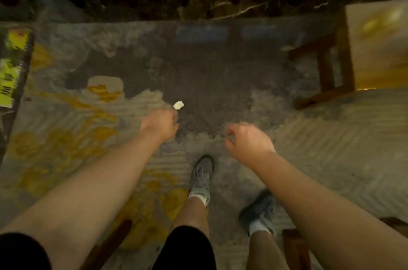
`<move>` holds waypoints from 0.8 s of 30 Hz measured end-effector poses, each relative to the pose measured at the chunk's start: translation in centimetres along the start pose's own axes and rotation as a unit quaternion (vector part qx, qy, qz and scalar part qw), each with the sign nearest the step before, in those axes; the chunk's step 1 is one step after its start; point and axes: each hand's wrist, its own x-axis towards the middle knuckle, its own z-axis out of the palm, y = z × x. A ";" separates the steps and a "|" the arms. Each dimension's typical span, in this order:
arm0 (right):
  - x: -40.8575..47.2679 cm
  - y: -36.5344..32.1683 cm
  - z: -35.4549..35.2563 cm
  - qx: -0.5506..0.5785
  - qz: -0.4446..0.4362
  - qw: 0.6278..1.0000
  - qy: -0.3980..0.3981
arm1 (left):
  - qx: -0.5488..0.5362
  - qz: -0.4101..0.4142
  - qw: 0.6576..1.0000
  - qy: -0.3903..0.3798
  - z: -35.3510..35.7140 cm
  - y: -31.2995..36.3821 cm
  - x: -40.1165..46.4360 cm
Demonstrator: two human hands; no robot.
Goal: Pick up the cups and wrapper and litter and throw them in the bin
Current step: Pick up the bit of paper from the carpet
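Note:
A small white crumpled piece of litter [178, 105] shows against the dark middle of a patterned rug [220, 84]. My left hand [160, 124] reaches down with its fingers curled, fingertips right at the litter's lower edge. Blur hides whether the litter is pinched or lies on the rug. My right hand [247, 137] hangs further right over the rug, fingers loosely curled and apart, nothing visible in it. No cups, wrapper or bin are in view.
A wooden chair [344, 60] with a tan seat stands at the right. A dark object with yellow labels [11, 66] lies along the left edge. Dark veined stone floor [220, 0] borders the rug at the top. My shoes [202, 177] stand on the rug below my hands.

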 end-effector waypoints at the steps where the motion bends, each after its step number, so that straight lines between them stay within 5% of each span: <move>1: 3.4 1.4 2.3 0.004 0.001 1.000 -0.008 | 0.008 -0.003 1.000 -0.006 2.4 -0.1 3.3; 13: 26.5 12.9 24.5 -0.091 0.016 0.985 -0.148 | 0.011 -0.050 0.999 -0.005 20.9 -3.7 27.4; 24: 31.0 14.0 33.9 -0.132 0.070 0.985 -0.092 | -0.004 0.086 0.994 0.072 22.6 -4.9 28.2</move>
